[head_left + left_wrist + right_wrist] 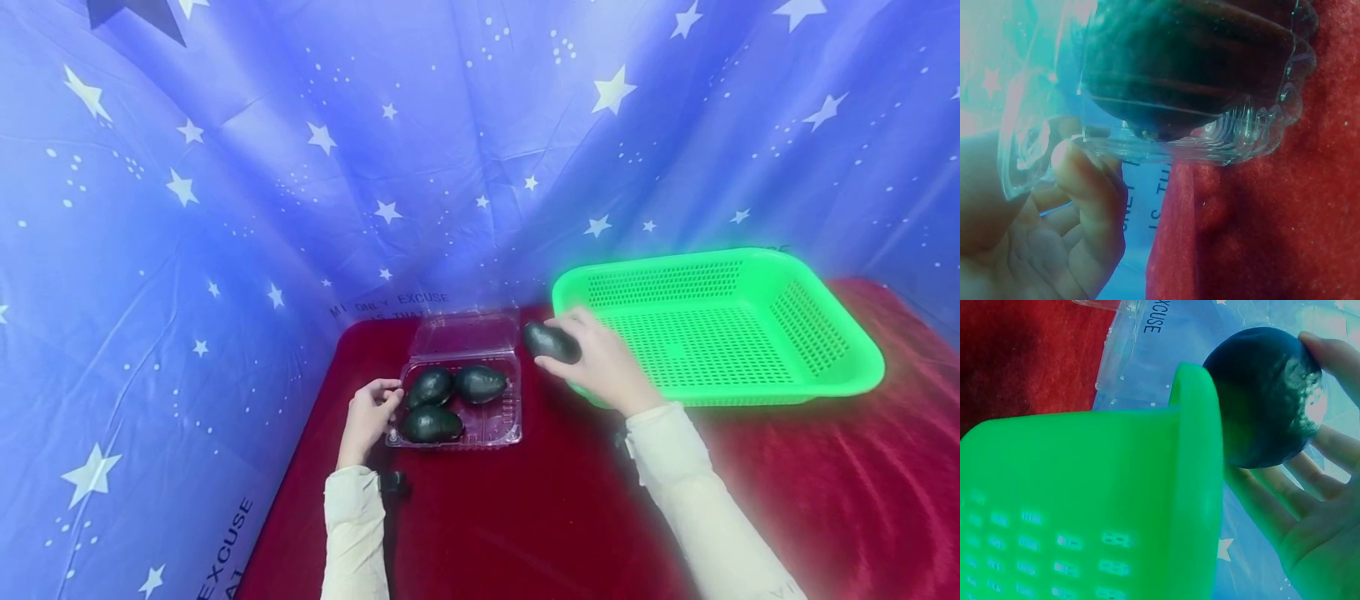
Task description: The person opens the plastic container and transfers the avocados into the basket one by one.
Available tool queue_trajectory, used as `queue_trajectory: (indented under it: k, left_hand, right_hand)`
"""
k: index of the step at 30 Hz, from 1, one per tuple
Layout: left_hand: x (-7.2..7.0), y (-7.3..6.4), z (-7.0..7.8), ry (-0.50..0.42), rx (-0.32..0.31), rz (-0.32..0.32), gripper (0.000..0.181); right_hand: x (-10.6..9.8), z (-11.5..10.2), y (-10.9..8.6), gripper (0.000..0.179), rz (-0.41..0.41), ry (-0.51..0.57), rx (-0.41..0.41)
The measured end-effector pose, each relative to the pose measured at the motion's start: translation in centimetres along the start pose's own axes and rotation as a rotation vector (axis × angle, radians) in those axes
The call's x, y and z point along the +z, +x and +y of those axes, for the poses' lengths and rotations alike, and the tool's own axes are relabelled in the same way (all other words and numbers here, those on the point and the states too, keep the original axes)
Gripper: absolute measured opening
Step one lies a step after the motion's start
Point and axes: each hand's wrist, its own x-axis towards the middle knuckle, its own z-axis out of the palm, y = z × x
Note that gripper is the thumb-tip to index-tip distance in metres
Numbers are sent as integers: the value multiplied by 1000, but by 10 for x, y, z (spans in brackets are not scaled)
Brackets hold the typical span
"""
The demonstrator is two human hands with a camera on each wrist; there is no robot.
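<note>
A dark green avocado is held in my right hand, between the clear box and the basket's left rim. In the right wrist view, the fingers and thumb curl round this avocado beside the green rim. My left hand pinches the left edge of the clear plastic clamshell box, whose lid stands raised at the back. Inside the box lie three more avocados, one at front, one back left and one back right. The left wrist view shows the thumb on the box's rim.
A bright green perforated basket stands on the right of the table, close by my right hand. Dark red cloth covers the table. A blue curtain with white stars hangs behind and to the left.
</note>
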Motion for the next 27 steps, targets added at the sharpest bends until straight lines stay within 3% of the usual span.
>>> queue_trajectory:
  k: [27]
  left_hand:
    - [-1,-2,2,6,-8,3,23]
  right_hand:
    - [-14,40,-13,53,-6,-45,21]
